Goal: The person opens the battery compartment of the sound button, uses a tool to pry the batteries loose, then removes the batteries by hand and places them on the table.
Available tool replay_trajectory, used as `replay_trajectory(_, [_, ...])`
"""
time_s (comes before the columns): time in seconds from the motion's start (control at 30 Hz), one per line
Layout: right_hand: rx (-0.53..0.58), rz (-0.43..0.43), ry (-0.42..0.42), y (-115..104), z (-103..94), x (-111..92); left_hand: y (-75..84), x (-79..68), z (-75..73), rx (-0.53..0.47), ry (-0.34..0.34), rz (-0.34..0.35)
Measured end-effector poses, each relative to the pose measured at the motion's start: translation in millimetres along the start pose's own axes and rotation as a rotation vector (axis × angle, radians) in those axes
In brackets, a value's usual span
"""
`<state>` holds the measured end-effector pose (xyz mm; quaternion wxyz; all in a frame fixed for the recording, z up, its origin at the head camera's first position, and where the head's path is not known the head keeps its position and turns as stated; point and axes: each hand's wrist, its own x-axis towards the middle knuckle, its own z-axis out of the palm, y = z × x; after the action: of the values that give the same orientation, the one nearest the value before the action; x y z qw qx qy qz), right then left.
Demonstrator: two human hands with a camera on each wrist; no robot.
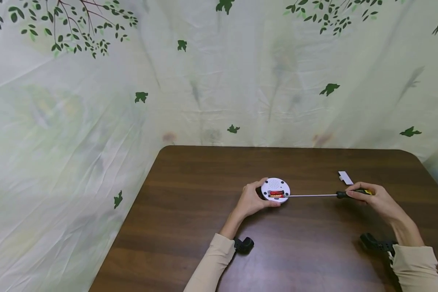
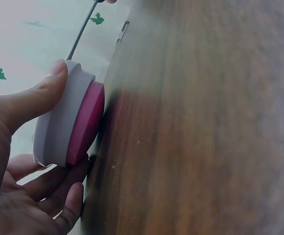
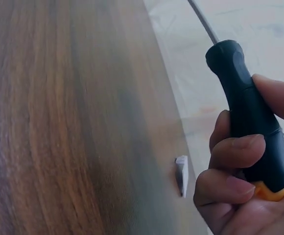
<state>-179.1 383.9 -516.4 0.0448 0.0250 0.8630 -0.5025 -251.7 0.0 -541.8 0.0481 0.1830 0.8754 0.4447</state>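
My left hand [image 1: 252, 198] grips a round white battery-powered device [image 1: 282, 186] by its edge, thumb on one side and fingers on the other. Seen from the left wrist, the device [image 2: 63, 117] has a pink face turned toward the table. Red batteries [image 1: 276, 194] sit in its uncovered compartment. A screwdriver [image 3: 252, 115] with a black and yellow handle lies in my right hand [image 1: 377, 198], its fingers curled round the handle. The screwdriver's long shaft [image 1: 312, 196] reaches left, its tip at the batteries' right end; whether it touches them I cannot tell.
A small white battery cover [image 1: 345, 177] lies on the brown wooden table [image 1: 204, 170], just beyond my right hand. Behind the table's far edge hangs a pale cloth [image 1: 211, 81] printed with leaves. Each wrist wears a black camera mount [image 1: 243, 245].
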Motion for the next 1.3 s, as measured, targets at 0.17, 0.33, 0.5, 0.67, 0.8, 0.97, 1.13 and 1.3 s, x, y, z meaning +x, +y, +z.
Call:
replay_trajectory(0.17, [0.017,0.037,-0.036,-0.1,-1.3,0.5,1.1,1.0,-0.2,0.0,0.005,0.02])
replay_trajectory(0.33, [0.028,0.047,-0.046,-2.0,-3.8,-1.3,1.9,2.0,-0.2,-0.013,0.005,0.026])
replay_trajectory(0.5, [0.035,0.025,-0.046,-2.9,-6.7,-3.5,2.1,3.3,-0.2,-0.023,0.001,0.044])
replay_trajectory(0.67, [0.014,0.018,-0.05,-1.6,-8.7,-3.9,1.5,3.3,-0.4,-0.028,-0.007,0.042])
replay_trajectory(0.8, [-0.057,0.007,-0.065,-1.1,-11.3,-6.2,0.0,3.2,0.1,-0.028,-0.007,0.041])
replay_trajectory(0.97, [-0.11,-0.003,-0.082,-0.3,-14.2,-9.4,-1.3,2.8,1.0,-0.027,-0.006,0.056])
replay_trajectory(1.13, [-0.129,-0.018,-0.056,1.6,-20.7,-13.5,-1.3,2.4,1.4,-0.035,-0.009,0.057])
replay_trajectory(1.3, [-0.112,-0.011,-0.028,4.6,-26.8,-16.6,-1.8,1.4,0.2,-0.052,-0.008,0.046])
